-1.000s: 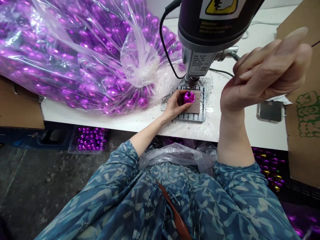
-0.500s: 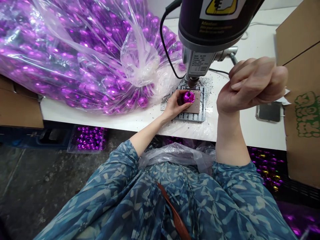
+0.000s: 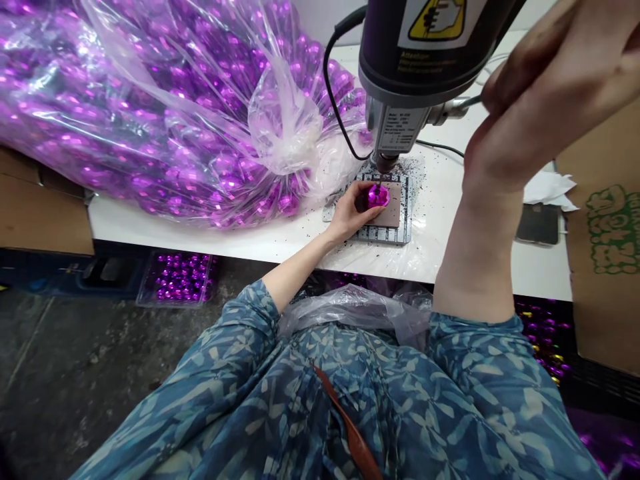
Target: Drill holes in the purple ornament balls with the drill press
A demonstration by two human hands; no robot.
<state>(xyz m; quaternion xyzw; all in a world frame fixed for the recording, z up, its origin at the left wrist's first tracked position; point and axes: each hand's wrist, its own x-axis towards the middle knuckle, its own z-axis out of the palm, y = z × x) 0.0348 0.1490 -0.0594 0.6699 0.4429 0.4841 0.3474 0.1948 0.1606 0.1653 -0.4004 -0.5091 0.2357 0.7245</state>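
Left hand [image 3: 350, 212] grips purple ball [image 3: 377, 195] under drill press [image 3: 425, 60]; right hand [image 3: 545, 87] grips its lever [image 3: 460, 105].

The person's left hand [image 3: 353, 212] lies low and far forward, the bare forearm stretched out from a rolled patterned sleeve, wrist nearly straight. Its fingers are curled closed in a pinch, thumb toward the body and fingertips on the far side, knuckles rounded upward. The right hand [image 3: 545, 87] is raised high and close to the camera, the forearm standing almost upright from the elbow. Its fingers are folded into a loose fist, back of the hand turned to the camera, wrist bent forward, the fingertips hidden behind the hand.
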